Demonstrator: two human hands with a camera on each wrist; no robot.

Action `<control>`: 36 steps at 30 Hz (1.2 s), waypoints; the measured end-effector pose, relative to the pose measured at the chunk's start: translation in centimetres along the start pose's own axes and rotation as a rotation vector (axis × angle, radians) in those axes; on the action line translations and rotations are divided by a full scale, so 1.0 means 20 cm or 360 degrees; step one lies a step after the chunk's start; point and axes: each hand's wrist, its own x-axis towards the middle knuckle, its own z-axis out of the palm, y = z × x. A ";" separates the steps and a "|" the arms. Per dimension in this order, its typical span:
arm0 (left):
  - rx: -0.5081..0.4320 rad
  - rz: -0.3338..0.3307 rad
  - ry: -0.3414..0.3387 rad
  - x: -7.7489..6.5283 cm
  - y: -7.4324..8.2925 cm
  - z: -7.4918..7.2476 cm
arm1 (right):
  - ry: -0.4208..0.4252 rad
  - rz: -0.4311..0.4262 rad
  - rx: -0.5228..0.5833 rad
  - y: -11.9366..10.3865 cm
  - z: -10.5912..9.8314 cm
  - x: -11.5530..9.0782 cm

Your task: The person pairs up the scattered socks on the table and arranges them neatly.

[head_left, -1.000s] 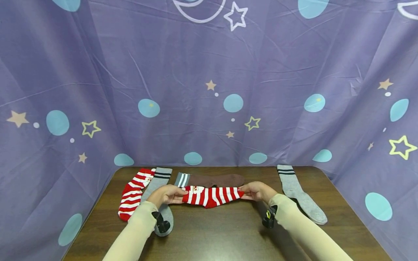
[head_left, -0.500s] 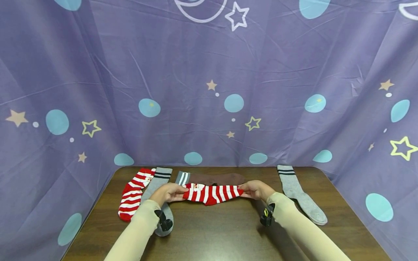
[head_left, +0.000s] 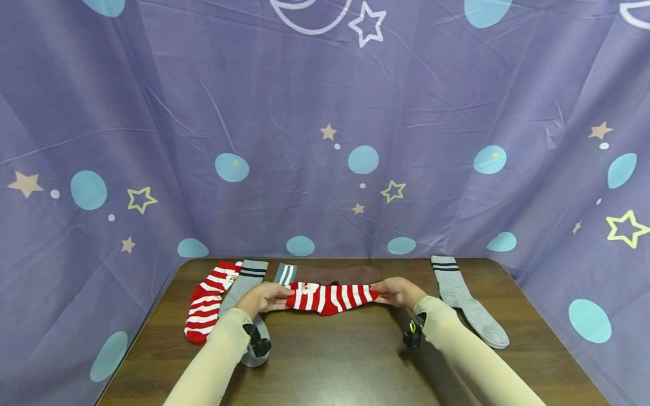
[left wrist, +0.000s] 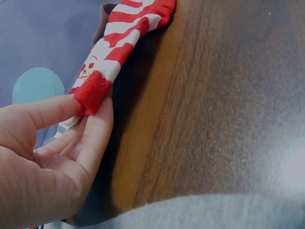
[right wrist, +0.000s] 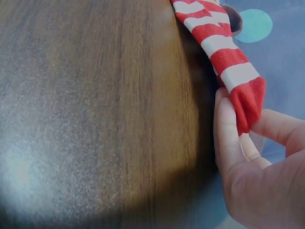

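Closest to my head camera come two cream fabric sleeves (head_left: 210,358), each with a small black device (head_left: 260,341) strapped at the wrist. Past the cuffs, I see both bare hands grasping one thing: a red-and-white striped knitted sock (head_left: 332,299), stretched sideways between them over the middle of the table. The left hand (head_left: 262,299) pinches its red cuff between thumb and fingers, right by the Santa motif; the right hand (head_left: 399,293) pinches the plain red toe the same way, and my wrist views confirm both grips. The heel points down toward me.

Underneath I have a dark brown wood-grain table (head_left: 345,361) with a bright glare on its near part. Left of the hands lies a matching striped sock (head_left: 204,309), toe toward me, just beside a long grey sock with black cuff bands (head_left: 252,277) that the left arm partly covers. Off to the right, well apart, a second grey banded sock (head_left: 468,304) lies slantwise. Behind the held sock, a brown sock with a grey-and-white striped cuff (head_left: 337,275) lies along the table's far edge. Beyond everything hangs a purple fabric curtain (head_left: 304,113) printed with stars and pale blue ovals
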 end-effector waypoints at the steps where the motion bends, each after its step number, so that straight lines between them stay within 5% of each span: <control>1: 0.0002 -0.0004 -0.0009 0.00 0.00 0.00 | 0.0009 0.0004 -0.0005 0.00 0.00 -0.01; 8: 0.0032 -0.0005 -0.0100 -0.03 -0.01 -0.03 | 0.0024 0.0039 -0.0084 -0.02 0.03 -0.05; 22: 0.0116 0.0006 -0.0253 -0.08 0.00 -0.09 | -0.0238 -0.0067 -0.0213 -0.02 0.02 -0.10; 36: 0.0197 -0.0006 -0.0197 -0.08 -0.01 -0.12 | -0.0335 -0.0087 -0.0272 0.00 0.04 -0.13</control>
